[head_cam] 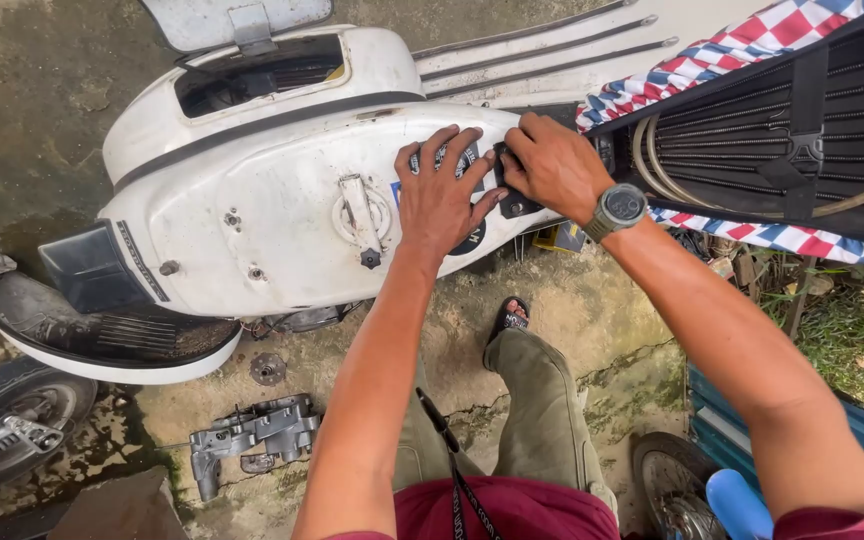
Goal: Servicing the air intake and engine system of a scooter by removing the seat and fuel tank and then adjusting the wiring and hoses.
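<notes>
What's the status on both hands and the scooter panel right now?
Left hand flat on white scooter side panel. Right hand grips the black part at the panel's edge. Raised seat close right.

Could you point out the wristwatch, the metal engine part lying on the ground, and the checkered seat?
wristwatch [623,207], head view, on its round dial face.
metal engine part [257,433], head view, on its grey cast body.
checkered seat [752,35], head view, on the red, white and blue cover edge.

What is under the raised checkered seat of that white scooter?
Under the seat show rows of coil springs, a black strap and a tan looped cable. The right hand covers the seat's front end, so what lies there cannot be seen.
</notes>
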